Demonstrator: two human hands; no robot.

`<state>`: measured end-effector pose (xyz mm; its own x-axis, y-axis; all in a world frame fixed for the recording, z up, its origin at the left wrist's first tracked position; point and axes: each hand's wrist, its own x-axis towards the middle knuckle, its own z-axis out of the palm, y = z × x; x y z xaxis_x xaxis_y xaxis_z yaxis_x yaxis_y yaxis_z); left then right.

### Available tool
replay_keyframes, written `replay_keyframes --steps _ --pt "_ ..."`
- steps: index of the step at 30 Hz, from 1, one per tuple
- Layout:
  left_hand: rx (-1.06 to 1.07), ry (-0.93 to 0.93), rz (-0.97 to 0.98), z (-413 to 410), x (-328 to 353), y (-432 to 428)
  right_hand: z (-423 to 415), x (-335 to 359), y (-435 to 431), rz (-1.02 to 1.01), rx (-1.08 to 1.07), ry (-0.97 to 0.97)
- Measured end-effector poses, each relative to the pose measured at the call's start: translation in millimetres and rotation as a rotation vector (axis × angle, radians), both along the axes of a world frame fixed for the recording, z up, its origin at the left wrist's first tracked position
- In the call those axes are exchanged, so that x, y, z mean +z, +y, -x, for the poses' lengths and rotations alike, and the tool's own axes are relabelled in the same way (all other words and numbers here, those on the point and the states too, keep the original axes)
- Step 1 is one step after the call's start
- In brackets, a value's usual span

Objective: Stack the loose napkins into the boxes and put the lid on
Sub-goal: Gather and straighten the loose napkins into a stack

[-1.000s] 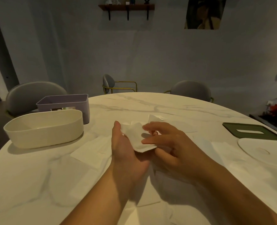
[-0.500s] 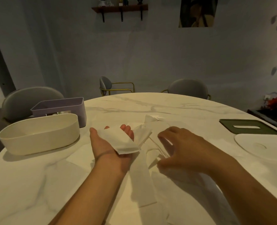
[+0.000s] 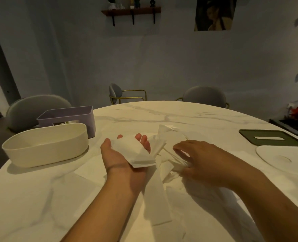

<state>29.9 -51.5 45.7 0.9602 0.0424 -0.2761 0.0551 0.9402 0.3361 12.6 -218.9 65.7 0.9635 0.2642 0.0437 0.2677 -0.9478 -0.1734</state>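
Head view, starting at the fingers: the left hand [image 3: 122, 163] lies palm up with its fingers [image 3: 143, 139] loosely spread, released rather than clenched, and a small stack of folded napkins [image 3: 136, 152] rests flat across the palm, its near corner overhanging the heel of the hand. The right hand [image 3: 202, 165] is palm down just to the right, its fingertips [image 3: 178, 149] curled onto the edges of a fanned bunch of napkins [image 3: 172, 154] lying on the table; motion blur hides whether they actually pinch a sheet, so I cannot tell.

Around the hands, loose napkins [image 3: 159, 198] spread over the marble table [image 3: 39, 206], one long strip running toward the near edge and flat sheets lying left of the left wrist. The near-left part of the tabletop is bare apart from those sheets.

Further left, close to the table's rim, stands the cream oval box [image 3: 45, 145], open and showing nothing inside. Touching or just behind it is the lilac rectangular box [image 3: 71, 116], also open; its contents are hard to make out. A clear strip of table separates the cream box from the left hand.

On the right side, well apart from the boxes, the green lid [image 3: 270, 137] with its slot lies flat, and the white oval lid [image 3: 284, 158] lies just in front of it near the right rim.
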Motion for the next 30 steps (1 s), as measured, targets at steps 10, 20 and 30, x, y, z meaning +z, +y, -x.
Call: replay_keyframes --steps 10,20,30 --pt "-0.018 -0.005 -0.055 0 -2 -2 -9 -5 -12 -0.140 0.024 -0.137" --pt "-0.049 -0.021 -0.114 4 0 -4 -11 -2 -19 -0.321 0.027 -0.235" --pt "-0.077 0.024 -0.144 6 2 -4 -29 -9 -24 -0.625 -0.301 -0.415"
